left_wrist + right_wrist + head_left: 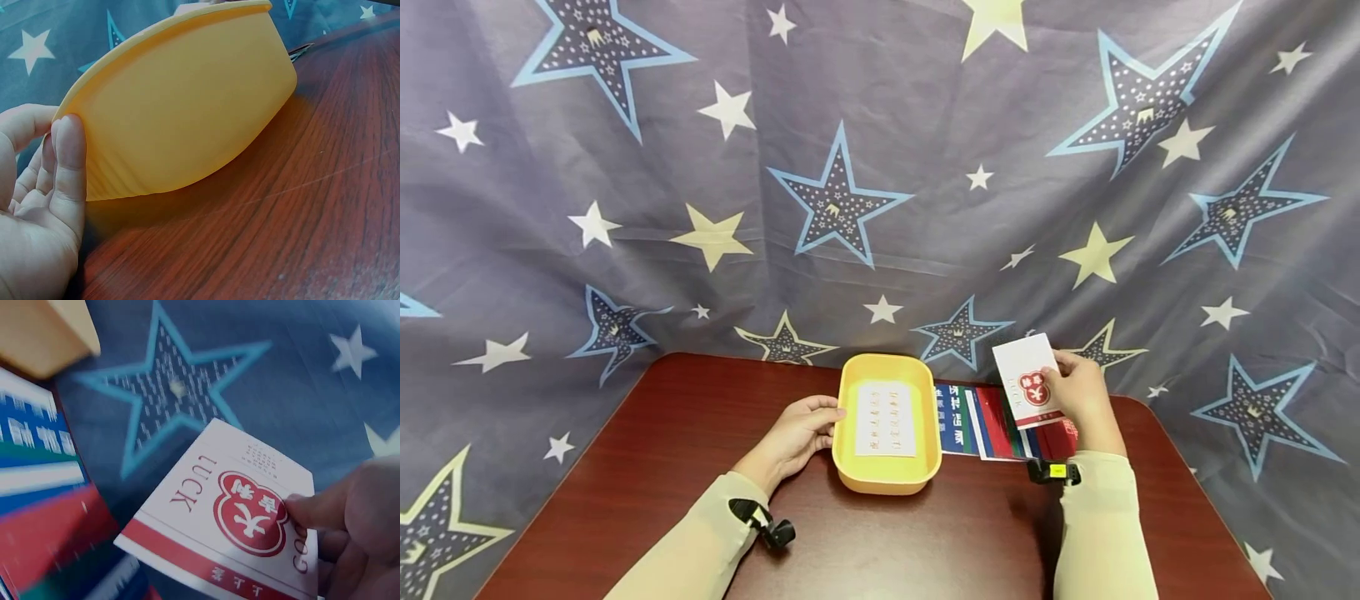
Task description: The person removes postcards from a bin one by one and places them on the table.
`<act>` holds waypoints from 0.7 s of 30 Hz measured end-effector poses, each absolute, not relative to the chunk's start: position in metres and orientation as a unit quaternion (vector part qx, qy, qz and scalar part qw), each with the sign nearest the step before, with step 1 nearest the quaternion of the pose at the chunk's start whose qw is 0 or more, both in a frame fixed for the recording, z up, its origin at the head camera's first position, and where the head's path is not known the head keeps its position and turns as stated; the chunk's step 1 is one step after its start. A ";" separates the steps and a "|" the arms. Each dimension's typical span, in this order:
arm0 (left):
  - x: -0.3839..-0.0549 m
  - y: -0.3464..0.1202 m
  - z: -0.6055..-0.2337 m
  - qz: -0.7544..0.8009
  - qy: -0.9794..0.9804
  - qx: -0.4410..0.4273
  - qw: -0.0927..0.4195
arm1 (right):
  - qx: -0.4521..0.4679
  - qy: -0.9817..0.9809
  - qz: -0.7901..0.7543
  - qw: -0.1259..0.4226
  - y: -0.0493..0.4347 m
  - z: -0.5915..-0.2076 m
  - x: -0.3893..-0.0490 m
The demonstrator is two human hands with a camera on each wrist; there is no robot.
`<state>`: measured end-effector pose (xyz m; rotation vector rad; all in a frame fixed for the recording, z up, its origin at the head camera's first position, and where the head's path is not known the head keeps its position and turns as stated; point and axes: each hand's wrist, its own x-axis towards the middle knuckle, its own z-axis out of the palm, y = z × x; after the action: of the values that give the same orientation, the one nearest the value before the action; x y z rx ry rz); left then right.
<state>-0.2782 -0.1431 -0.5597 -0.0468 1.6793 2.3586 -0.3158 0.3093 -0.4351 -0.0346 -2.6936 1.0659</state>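
My left hand [801, 437] pinches the left rim of a yellow plastic tray [887, 479], thumb over the edge and fingers against the outer wall. Inside the tray lies a white card [886, 419] printed with two columns of characters. My right hand [1081, 392] pinches a white card [1021, 375] by its right edge, raised above the table. This card [250, 512] bears a red emblem, a red band and the word LUCK, plain in the right wrist view. Below it, overlapping blue, green and red cards [973, 421] lie fanned out to the right of the tray.
The dark red wooden table [685, 467] carries all of this. Close behind its back edge hangs a grey curtain [880, 225] patterned with stars. Each wrist wears a black strap with a small camera [775, 532].
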 end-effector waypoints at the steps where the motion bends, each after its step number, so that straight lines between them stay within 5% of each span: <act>1: -0.278 -0.143 -0.560 0.809 0.575 -0.017 0.122 | -0.019 -0.925 0.358 0.126 0.315 -0.436 -0.316; 21: -0.278 -0.144 -0.558 0.815 0.565 -0.004 0.130 | -0.167 -0.923 0.343 0.054 0.390 -0.492 -0.324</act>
<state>-0.2776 -0.1443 -0.5582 -0.0117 1.6408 2.3678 -0.3242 0.3899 -0.4919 -0.5068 -2.8043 1.0411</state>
